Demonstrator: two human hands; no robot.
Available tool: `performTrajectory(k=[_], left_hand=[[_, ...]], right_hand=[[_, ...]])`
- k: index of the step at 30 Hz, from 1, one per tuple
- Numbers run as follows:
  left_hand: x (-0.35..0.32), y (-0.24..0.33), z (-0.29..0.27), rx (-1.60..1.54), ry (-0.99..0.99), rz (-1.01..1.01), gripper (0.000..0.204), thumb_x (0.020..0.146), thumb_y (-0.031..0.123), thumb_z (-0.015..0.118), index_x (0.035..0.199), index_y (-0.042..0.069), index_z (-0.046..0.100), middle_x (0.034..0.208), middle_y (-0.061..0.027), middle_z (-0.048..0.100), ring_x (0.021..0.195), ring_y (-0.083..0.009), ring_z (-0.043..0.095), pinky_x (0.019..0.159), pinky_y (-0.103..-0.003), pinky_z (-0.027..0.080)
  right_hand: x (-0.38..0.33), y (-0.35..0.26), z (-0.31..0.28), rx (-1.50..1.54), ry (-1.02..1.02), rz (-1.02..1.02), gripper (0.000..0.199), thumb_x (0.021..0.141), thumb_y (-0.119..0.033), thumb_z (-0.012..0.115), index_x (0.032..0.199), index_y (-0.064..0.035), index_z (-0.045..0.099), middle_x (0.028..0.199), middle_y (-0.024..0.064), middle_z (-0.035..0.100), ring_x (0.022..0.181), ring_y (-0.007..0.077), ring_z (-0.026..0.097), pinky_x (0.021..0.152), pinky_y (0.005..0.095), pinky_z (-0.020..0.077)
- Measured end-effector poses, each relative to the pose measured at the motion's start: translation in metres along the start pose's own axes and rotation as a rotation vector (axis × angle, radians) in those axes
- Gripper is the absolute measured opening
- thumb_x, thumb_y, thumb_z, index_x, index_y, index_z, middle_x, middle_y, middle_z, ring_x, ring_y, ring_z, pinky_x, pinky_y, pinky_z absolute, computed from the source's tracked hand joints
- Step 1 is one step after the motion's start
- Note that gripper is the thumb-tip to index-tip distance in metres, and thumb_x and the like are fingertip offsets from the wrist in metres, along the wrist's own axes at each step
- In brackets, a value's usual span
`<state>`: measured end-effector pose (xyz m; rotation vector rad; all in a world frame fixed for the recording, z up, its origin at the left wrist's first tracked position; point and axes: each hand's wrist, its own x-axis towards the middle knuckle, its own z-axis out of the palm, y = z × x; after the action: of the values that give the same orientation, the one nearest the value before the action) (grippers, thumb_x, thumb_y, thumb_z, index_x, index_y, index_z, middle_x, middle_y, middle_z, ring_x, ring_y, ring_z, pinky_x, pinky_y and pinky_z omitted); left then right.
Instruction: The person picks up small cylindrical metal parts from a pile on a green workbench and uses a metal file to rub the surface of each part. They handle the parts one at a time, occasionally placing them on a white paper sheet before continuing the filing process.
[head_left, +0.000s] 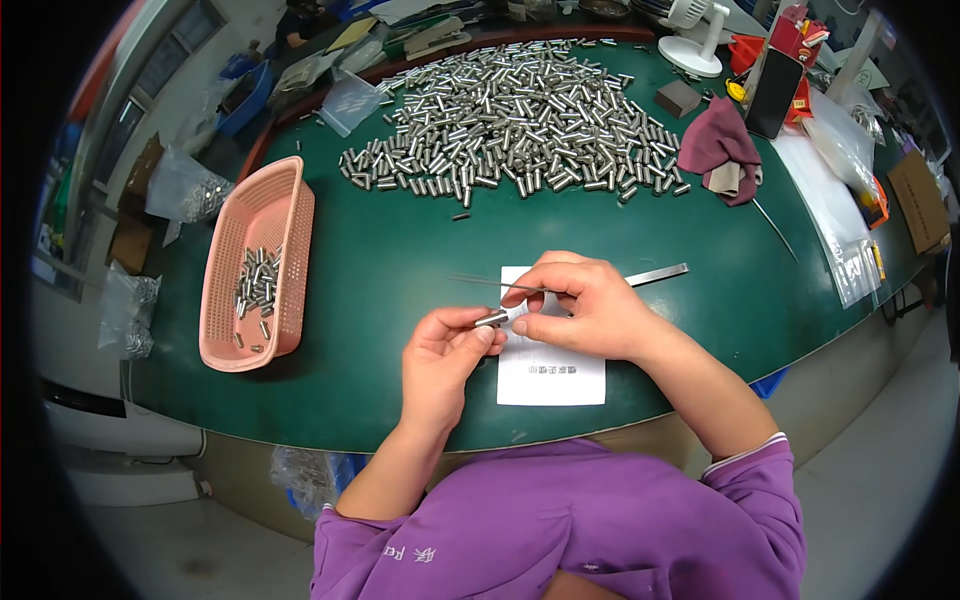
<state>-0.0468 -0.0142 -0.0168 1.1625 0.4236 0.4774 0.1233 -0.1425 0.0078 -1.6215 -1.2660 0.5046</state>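
A small shiny metal cylinder is pinched between the thumb and fingers of my left hand, in front of my body. My right hand is close by on the right, its fingers curled around a thin dark rod that points left above the cylinder. Behind the right hand a flat metal bar shows; whether it joins the rod is hidden. Beneath both hands lies a white sheet of paper with print on it, partly covered by the right hand.
A large heap of metal cylinders spreads over the far green table. On the left, a pink basket holds several cylinders. Far right are a maroon cloth, a phone, a white fan and plastic bags.
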Motion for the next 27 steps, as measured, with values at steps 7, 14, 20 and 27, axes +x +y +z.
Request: performTrajectory(k=[7,14,20,27], left_hand=[[-0.003,-0.004,0.008,0.104,-0.054,0.104,0.017,0.091,-0.006,0.062,0.108,-0.003,0.061,0.107,-0.0156,0.068,0.089,-0.0186,0.069,0.082,-0.032,0.058],[-0.002,-0.004,-0.001,0.049,-0.015,0.078,0.018,0.090,-0.007,0.063,0.108,-0.003,0.061,0.108,-0.0165,0.068,0.093,-0.0204,0.070,0.084,-0.032,0.059],[-0.001,-0.007,0.002,0.034,-0.033,0.109,0.017,0.091,-0.005,0.063,0.108,-0.002,0.060,0.106,-0.0155,0.068,0.092,-0.0207,0.070,0.083,-0.032,0.059],[-0.001,-0.001,-0.004,-0.090,-0.164,-0.167,0.020,0.095,0.002,0.060,0.115,-0.002,0.058,0.105,-0.0144,0.066,0.091,-0.0186,0.068,0.081,-0.030,0.058]], right_hand=[[0.000,0.006,0.004,0.059,0.040,0.050,0.015,0.081,-0.014,0.073,0.092,-0.0046,0.070,0.089,0.0022,0.065,0.072,0.0085,0.057,0.059,0.0241,0.0438],[0.001,0.004,-0.003,0.033,0.077,0.052,0.018,0.082,-0.018,0.069,0.096,-0.0070,0.071,0.094,0.0064,0.067,0.083,0.0200,0.066,0.071,0.0321,0.0521],[0.000,0.001,0.005,-0.045,0.033,-0.081,0.025,0.075,-0.012,0.077,0.099,-0.0096,0.073,0.089,0.0022,0.064,0.081,0.0137,0.061,0.059,0.0275,0.0465],[-0.002,0.002,-0.002,0.003,-0.023,-0.130,0.022,0.079,-0.012,0.076,0.100,-0.0097,0.073,0.088,0.0019,0.064,0.075,0.0134,0.059,0.058,0.0272,0.0449]])
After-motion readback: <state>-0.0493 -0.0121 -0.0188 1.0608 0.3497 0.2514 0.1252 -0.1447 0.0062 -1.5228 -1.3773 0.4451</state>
